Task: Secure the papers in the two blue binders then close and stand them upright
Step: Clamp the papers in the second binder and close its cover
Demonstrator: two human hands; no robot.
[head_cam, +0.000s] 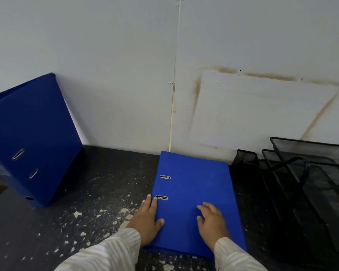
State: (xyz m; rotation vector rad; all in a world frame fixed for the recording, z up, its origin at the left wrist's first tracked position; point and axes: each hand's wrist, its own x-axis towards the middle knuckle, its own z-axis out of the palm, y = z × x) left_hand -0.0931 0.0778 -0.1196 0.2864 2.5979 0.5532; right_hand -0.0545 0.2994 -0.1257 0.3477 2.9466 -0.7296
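One blue binder (198,192) lies flat and closed on the dark counter, its two metal slots near the left edge. My left hand (147,218) grips its left spine edge, thumb on the cover and fingers along the side. My right hand (211,220) rests flat on the cover near the front. A second blue binder (31,137) stands closed at the far left, leaning back against the wall. No papers show.
Black mesh desk trays (309,184) and a mesh pen holder (245,159) stand to the right of the flat binder. The dark counter (98,192) is speckled with chipped white patches. A stained white wall (164,75) runs along the back.
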